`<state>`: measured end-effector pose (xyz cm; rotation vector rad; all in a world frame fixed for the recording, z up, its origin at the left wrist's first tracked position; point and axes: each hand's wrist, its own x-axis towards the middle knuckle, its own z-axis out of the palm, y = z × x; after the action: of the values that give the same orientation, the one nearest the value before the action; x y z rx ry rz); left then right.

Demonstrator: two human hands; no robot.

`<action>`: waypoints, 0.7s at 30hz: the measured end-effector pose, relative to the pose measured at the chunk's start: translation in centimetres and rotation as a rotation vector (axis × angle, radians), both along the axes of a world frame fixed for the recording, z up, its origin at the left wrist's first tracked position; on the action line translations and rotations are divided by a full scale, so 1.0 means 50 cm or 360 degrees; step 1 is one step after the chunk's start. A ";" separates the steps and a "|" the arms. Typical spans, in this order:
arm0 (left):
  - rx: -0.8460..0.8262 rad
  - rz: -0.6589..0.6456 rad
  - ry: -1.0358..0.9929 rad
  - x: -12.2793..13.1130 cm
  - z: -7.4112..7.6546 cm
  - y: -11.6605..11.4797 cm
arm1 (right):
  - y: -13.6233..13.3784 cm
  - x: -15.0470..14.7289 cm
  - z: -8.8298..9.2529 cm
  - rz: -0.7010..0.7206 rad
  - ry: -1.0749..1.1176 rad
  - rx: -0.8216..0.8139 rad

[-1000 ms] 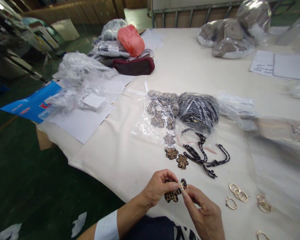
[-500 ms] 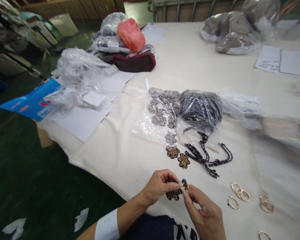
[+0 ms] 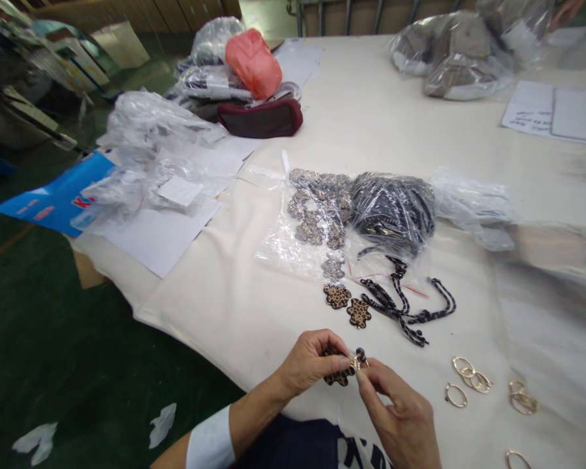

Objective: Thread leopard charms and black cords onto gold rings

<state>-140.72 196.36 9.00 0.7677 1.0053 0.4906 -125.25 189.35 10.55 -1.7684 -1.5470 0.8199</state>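
Between thumb and fingers, my left hand (image 3: 308,363) pinches a leopard-print flower-shaped charm (image 3: 339,376) with a dark edge. My right hand (image 3: 398,407) is closed on a small gold ring (image 3: 364,362) right beside the charm's top, where a bit of dark cord (image 3: 360,354) shows. How ring, cord and charm join is too small to make out. Just beyond my hands lie two loose leopard-print charms (image 3: 358,313) and several black-and-white cords (image 3: 395,306). Several gold rings (image 3: 469,372) rest to the right of my right hand.
A clear bag of charms (image 3: 317,208) and a bag of dark cords (image 3: 393,212) lie mid-table. Crumpled plastic and papers (image 3: 163,238) cover the left edge. A maroon pouch (image 3: 261,118) and wrapped items stand behind; bagged goods (image 3: 461,58) sit at the far right.
Both hands stay together at nearly the same spot, with only slight finger movement. The view has shifted a little.
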 end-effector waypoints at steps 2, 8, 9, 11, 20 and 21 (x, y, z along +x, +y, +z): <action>0.0015 -0.0048 0.0022 0.001 0.002 0.001 | 0.003 -0.001 0.003 -0.0015 0.0038 -0.0020; 0.0091 -0.0066 0.0097 0.004 0.010 0.004 | 0.003 0.003 0.019 -0.0014 0.0232 -0.0199; 0.0104 -0.0074 0.0107 0.005 0.011 0.004 | 0.000 0.006 0.023 -0.0027 0.0307 -0.0263; 0.0122 -0.0109 0.0099 0.008 0.012 0.000 | -0.007 0.013 0.031 -0.0128 0.0528 -0.0442; -0.0085 -0.0175 -0.0275 0.053 0.015 -0.023 | -0.031 0.051 0.073 -0.0760 0.1634 -0.0804; -0.0100 -0.0184 -0.0304 0.057 0.016 -0.023 | -0.033 0.052 0.075 -0.0784 0.1643 -0.0789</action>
<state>-137.88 195.20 9.81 0.7041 0.7906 0.4222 -122.63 187.68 14.32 -1.4908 -0.2349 1.5782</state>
